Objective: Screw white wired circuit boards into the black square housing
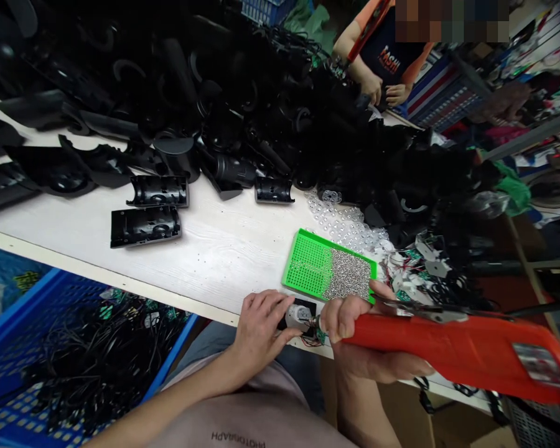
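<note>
Screwdriver (457,348), red-bodied and apparently powered, looks stiff and weighty, best gripped round its front barrel, where the right hand (354,330) is wrapped closed. Its tip points at a small black housing (312,308) by the near edge of the desk (214,249); that looks light, its wires (310,341) delicate, safest held by the rigid sides. The left hand (264,323) curls half-open, thumb and fingers bracing it. A green tray (298,270) of screws (350,274) crowds just beyond both hands; black plastic shells (147,225) clutter the far side.
</note>
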### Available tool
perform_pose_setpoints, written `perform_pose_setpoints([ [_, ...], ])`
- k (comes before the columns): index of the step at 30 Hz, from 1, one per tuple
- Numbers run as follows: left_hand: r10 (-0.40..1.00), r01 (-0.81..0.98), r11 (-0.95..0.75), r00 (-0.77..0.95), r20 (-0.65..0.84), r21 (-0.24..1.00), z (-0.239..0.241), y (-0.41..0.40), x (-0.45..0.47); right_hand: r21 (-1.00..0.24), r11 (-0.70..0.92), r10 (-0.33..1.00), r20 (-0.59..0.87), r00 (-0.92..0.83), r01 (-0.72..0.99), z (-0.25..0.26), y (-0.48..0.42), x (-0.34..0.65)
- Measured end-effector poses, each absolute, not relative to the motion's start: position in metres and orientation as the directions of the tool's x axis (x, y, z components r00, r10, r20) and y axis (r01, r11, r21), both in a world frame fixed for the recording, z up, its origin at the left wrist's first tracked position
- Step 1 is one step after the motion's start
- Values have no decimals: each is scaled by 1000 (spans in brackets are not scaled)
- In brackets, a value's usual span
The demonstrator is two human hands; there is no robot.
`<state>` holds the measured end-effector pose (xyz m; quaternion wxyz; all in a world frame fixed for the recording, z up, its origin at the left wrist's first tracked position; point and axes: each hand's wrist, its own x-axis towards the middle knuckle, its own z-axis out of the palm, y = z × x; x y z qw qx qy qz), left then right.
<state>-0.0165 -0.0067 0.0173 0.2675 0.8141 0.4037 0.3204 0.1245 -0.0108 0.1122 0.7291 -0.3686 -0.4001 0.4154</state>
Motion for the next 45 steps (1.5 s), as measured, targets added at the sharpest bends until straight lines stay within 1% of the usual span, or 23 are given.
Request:
perform_pose_setpoints([
  [3,825,428,-540,440,354,725,25,-9,-21,-872,383,900,278,336,-304,112,-13,118],
  [6,846,387,-489,428,317,782,30,-11,-22,-885,376,900,278,336,-274,114,-16,114],
  [9,859,379,-455,427,284,806,32,-14,-22,-882,372,905,275,324,-290,118,-18,113],
  [16,858,425,-451,449,250,785,31,-19,-23,-893,344,912,244,329,-291,118,-23,113],
  [21,866,407,-446,420,270,797,31,-20,-23,-894,345,916,255,310,-285,117,-25,113],
  [28,868,439,-435,438,236,786,32,-21,-22,-885,355,915,262,307,-301,118,-25,114],
  [34,826,438,-523,473,307,731,30,-22,-27,-905,317,928,235,289,-283,117,-27,113],
  [36,820,453,-521,502,276,723,27,-20,-28,-905,313,931,232,283,-288,116,-27,114],
  [40,841,492,-441,518,155,751,16,-13,-26,-888,353,915,262,307,-294,108,-21,118],
  [45,806,497,-449,583,98,742,11,-5,-14,-878,350,927,274,257,-327,87,-7,116],
])
